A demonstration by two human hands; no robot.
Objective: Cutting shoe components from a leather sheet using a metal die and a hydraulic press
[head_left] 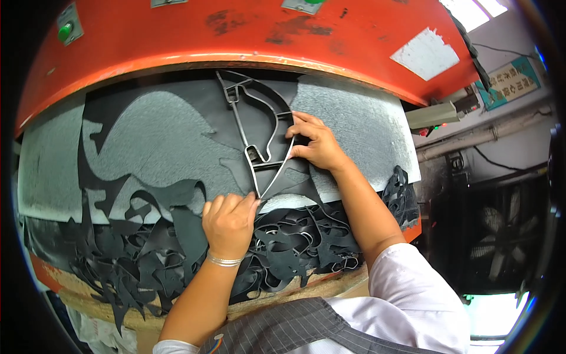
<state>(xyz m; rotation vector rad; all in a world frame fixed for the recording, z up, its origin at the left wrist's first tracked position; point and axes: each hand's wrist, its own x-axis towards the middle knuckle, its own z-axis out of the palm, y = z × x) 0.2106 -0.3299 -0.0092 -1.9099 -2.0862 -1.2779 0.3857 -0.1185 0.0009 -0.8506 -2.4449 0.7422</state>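
Observation:
A curved metal cutting die (239, 122), an open frame with cross-braces, lies on dark sheet material (206, 109) below the red machine head. My right hand (315, 141) grips its curved right edge, thumb and fingers bent around the strip. At its pointed near end, my left hand (230, 218) has curled fingers, with thumb and forefinger pinching the tip. The sheet has large shapes cut out of it, and the pale grey cutting board (156, 130) shows through. What lies under my right palm is hidden.
Dark cut scraps (295, 239) heap along the near edge, some hanging over the wooden ledge (295, 286). The red machine head (247, 29), carrying green buttons (65, 31), spans the far side. A black fan (501, 236) stands at the right.

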